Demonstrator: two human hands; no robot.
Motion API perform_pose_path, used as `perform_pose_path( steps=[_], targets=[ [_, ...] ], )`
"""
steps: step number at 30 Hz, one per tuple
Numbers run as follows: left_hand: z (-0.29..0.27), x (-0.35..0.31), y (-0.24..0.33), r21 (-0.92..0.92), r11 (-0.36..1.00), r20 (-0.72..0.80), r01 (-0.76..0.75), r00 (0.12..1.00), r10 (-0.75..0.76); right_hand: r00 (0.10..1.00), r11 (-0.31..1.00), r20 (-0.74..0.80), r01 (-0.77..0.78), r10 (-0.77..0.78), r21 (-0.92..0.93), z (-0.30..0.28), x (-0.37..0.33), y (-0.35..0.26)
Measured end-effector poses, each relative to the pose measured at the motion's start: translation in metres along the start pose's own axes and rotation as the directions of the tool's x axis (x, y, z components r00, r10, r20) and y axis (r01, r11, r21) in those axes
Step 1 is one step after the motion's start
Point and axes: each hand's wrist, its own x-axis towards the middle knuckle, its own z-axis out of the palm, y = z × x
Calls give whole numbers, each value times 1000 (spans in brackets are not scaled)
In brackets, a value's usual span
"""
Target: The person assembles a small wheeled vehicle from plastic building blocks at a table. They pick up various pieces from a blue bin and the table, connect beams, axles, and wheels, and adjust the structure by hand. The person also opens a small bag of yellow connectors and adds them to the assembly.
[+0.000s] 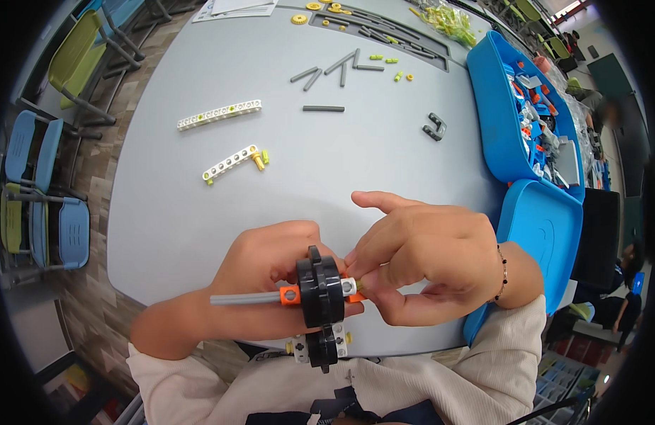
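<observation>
Grey table (384,156) — both hands (419,255) pinching wheel assembly (320,290).

My hands (341,273) hold black wheels (320,290) on a grey axle (246,299) with orange connectors (290,295) and a white block (348,286). My sleeves (483,368) are cream. Tabletop (341,163) is pale grey. On it: white holed beams (219,114) with lime-green pins, one short white beam (232,163) with a yellow peg, dark grey rods (324,108), yellow gears (299,19). Bright blue bin (494,106) holds mixed grey, white, orange, blue parts; its lid (547,227) is the same blue. Chairs (47,212) are blue and lime.
</observation>
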Motion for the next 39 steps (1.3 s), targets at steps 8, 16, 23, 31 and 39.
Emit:
perform_pose_path(
  steps=[8,16,23,31,39],
  targets=[
    [2,-1,-3,21,1000,9,-4,1000,4,995,993,30,96,-94,-74,0,-4,4],
    [2,4,-6,36,998,7,-47,999,46,992,992,91,92,-85,-80,-6,2,7],
    [-6,6,-6,-18,1000,-33,-20,999,19,997,997,79,31,-25,-73,-9,6,4],
    [-6,6,-4,14,999,-87,-28,996,29,998,993,44,38,-33,-111,-5,6,4],
    [-2,3,-4,-89,995,-97,42,994,-50,998,991,54,46,-40,-126,-7,4,1]
  ],
)
